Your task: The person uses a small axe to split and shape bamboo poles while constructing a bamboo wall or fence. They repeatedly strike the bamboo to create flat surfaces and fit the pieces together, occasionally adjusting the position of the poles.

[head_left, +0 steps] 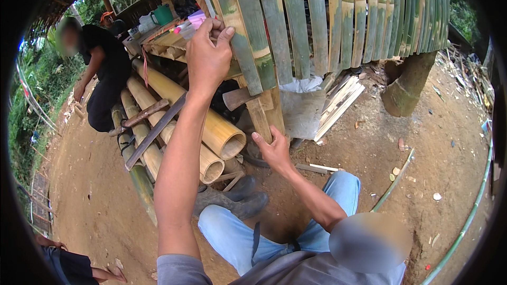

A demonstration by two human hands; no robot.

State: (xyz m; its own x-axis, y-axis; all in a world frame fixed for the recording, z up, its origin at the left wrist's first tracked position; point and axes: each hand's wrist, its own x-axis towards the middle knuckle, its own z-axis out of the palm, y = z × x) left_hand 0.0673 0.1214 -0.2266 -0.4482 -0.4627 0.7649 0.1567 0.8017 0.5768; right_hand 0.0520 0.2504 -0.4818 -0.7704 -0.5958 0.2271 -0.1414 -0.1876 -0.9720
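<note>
My left hand (209, 58) is raised beside the edge of a row of split green bamboo slats (317, 16). Its fingertips are pinched together near the nearest slat; what lies between them, if anything, I cannot make out. Lower down, my right hand (275, 150) is closed around the wooden handle of a hatchet (257, 113). The hatchet's dark metal head points left, just below the slat ends. Behind it a wooden post (275, 108) stands under the slats. A pink container (196, 19) shows beyond my left fingers.
Thick bamboo poles (211, 126) lie to the left, with a long dark blade-like strip (153, 134) across them. A person in dark clothes (108, 68) bends beyond them. Pale split strips (340, 108) lean under the slats near a bamboo stump (406, 89). Another person's legs (79, 269) show at lower left.
</note>
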